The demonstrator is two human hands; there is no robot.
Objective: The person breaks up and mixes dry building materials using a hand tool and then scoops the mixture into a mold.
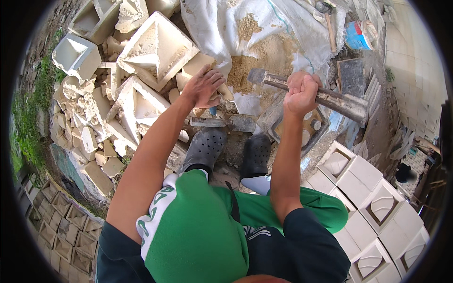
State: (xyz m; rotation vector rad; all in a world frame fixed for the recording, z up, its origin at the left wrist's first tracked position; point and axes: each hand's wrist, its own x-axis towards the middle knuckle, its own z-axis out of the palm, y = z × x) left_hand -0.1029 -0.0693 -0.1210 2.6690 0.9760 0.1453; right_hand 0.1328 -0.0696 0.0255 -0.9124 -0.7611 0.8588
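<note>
The right hand (299,91) is clenched in a fist around the handle of a dusty hammer (311,92), raised at far right. The left hand (202,86) rests with fingers loosely spread on a broken plaster piece (200,66) in the rubble pile (118,113) at far left. White cast blocks (373,198) are stacked near right on dusty ground, beside a sand-filled sack (264,33).

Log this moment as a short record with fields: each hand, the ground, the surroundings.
left hand: resting on a pale broken block piece
right hand: fist closed round a hammer, raised
ground: rubble pile of broken cast blocks; sand on a white sack
feet: grey clogs
right side: stacked whole white blocks
</note>
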